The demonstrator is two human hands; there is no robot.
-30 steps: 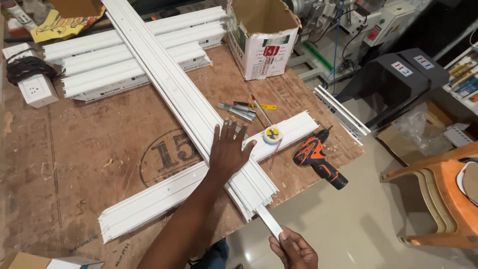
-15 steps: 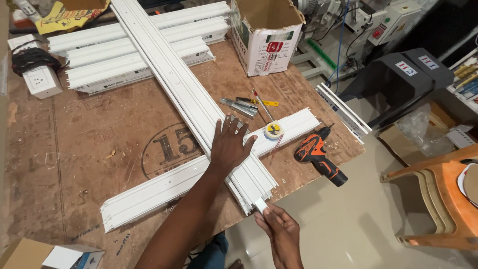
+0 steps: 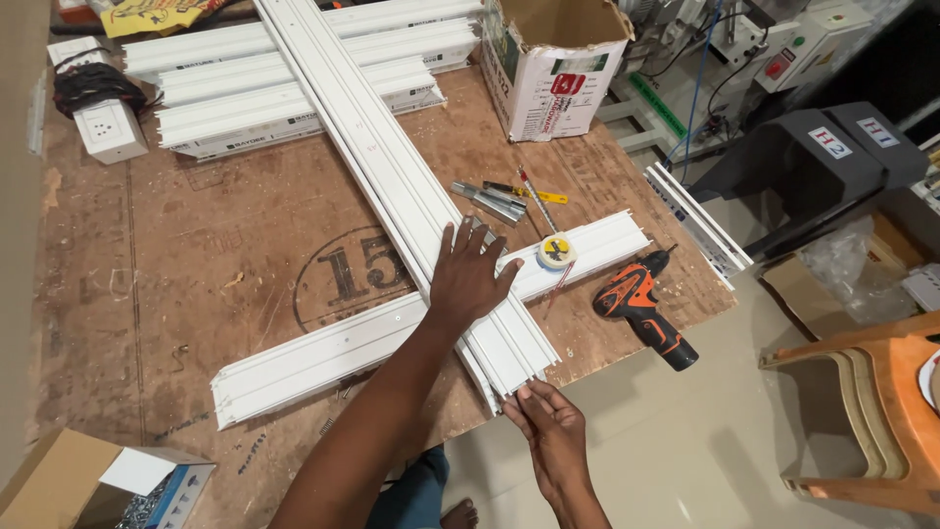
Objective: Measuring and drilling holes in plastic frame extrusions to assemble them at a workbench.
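My left hand point(image 3: 470, 279) lies flat, fingers spread, on a bundle of long white plastic channels point(image 3: 392, 176) that runs diagonally across the wooden table point(image 3: 166, 284). The bundle crosses over a shorter white channel point(image 3: 313, 358) lying the other way. At the bundle's near end, which overhangs the table edge, my right hand point(image 3: 548, 431) pinches the tip of a narrow white strip point(image 3: 519, 390). The strip sits almost wholly inside the bundle.
A tape roll point(image 3: 556, 252), an orange drill point(image 3: 641, 309), a yellow screwdriver point(image 3: 534, 193) and metal pieces point(image 3: 487, 201) lie right of my left hand. A cardboard box point(image 3: 553, 69), stacked channels point(image 3: 294, 88), a socket box point(image 3: 110, 129) and an orange chair point(image 3: 871, 411) surround them.
The white strip, which stuck out past the bundle's end, has slid in as my right hand moved up to the end. My left hand stays pressed on the bundle.
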